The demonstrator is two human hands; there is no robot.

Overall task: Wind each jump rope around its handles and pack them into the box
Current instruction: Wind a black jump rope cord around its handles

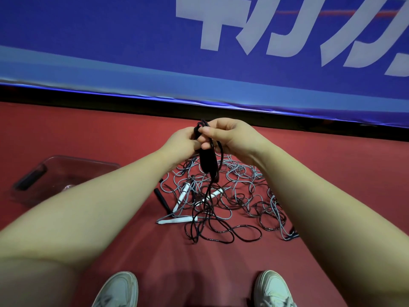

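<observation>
My left hand (180, 142) grips the black handles (207, 161) of a black jump rope, held upright above the floor. My right hand (228, 135) pinches a loop of the black cord (202, 125) at the top of the handles. The rest of that cord hangs down into a tangled pile of grey and black ropes (232, 196) on the red floor. White handles (183, 193) and another black handle (162, 200) lie in the pile. A clear plastic box (55, 173) sits on the floor at the left, partly hidden by my left forearm.
A blue banner with white lettering (199, 52) runs along the far side, with a dark gap under it. My two white shoes (117, 291) stand at the bottom edge of the view. Red floor (321, 156) stretches to the right of the pile.
</observation>
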